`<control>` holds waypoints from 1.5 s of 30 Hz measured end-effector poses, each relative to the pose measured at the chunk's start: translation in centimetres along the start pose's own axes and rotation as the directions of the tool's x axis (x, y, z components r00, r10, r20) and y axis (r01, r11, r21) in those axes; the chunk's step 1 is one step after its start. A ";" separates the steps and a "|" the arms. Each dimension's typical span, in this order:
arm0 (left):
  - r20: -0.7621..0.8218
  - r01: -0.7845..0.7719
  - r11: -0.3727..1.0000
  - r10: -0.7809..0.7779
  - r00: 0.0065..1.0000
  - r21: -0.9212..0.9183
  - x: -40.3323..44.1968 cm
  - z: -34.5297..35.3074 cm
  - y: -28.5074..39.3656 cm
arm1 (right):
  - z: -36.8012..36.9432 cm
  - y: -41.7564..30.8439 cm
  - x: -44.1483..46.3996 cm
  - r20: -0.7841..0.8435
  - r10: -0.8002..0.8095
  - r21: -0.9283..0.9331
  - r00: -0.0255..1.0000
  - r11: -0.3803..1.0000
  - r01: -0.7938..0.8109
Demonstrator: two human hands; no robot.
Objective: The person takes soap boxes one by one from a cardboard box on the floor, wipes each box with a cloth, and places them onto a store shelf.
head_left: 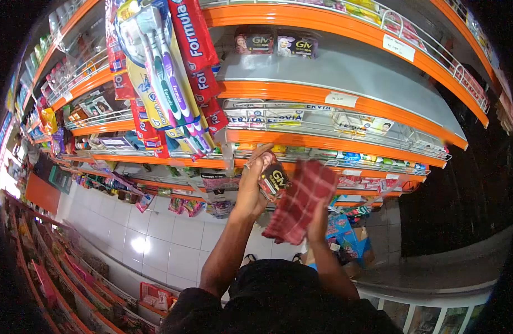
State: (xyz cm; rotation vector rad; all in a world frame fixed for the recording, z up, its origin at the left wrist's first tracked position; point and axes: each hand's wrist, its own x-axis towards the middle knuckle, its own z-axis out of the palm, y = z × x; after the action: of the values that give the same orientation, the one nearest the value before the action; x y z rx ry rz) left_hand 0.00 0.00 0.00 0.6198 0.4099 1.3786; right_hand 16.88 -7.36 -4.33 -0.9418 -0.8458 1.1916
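L hand (253, 193): thumb and fingers closed about a small dark rectangular box (276, 181), printed card, "Giv" in pale letters, tilted; clamped, box held up in front of the lower shelf tiers. R hand (319, 224): gripping a folded dark-red cloth w/ pale check lines (302, 201), fabric, slightly blurred; most fingers hidden behind it. Cloth was just beside the box, to its right in view — contact betw. the two could not be told.

Forearms: both bare, reaching up from a black short-sleeved shirt (279, 298). Sandalled feet partly visible below, on white glossy floor tiles (128, 228).

Shelving, beyond the hands: grey sheet-metal shelf w/ bright orange front edge (273, 89), bearing 2 further Giv boxes at its back, side by side — one reddish-brown rectangular carton (254, 43), one dark-purple rectangular carton (297, 47). White paper price tag (341, 99) on the edge. Tier below: white packs w/ blue "LERVIA" lettering (262, 118), behind wire rail.

Upper left of hands: hanging toothbrush blister packs, yellow-and-blue card w/ clear plastic (164, 78), purple and green handles; red "Formula" packets (191, 30) alongside.

Lower right, past R forearm: blue printed cardboard carton (341, 227), near the shelf base.
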 end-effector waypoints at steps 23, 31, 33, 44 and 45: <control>-0.221 -0.061 0.998 0.061 0.973 0.008 -1.2 4.2 1.3 | 1.0 -3.1 -0.3 0.027 -0.053 0.151 0.998 0.987 0.049; -0.240 -0.147 0.969 0.194 0.951 0.200 -1.3 6.9 -0.7 | 4.3 -7.3 0.7 0.565 -0.474 -0.461 0.676 0.498 0.734; -0.322 0.030 0.999 -0.036 0.946 -0.022 -1.4 7.0 0.9 | 2.5 -5.3 0.1 0.353 -0.247 -0.459 0.902 0.795 0.397; -0.259 -0.012 0.981 -0.039 0.965 -0.193 0.2 4.6 -5.5 | 2.3 2.5 -0.4 0.266 -0.492 -0.557 0.829 0.623 0.549; -0.221 0.001 0.980 -0.046 0.974 -0.200 0.3 4.1 -5.7 | 1.8 2.9 -0.5 0.315 -0.542 -0.595 0.779 0.526 0.607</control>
State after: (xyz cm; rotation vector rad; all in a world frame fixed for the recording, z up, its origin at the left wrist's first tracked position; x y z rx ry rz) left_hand 7.00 -0.78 -0.36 0.2946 0.4516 1.4514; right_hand 14.04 -7.25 -6.36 -1.0473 -1.5889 0.3045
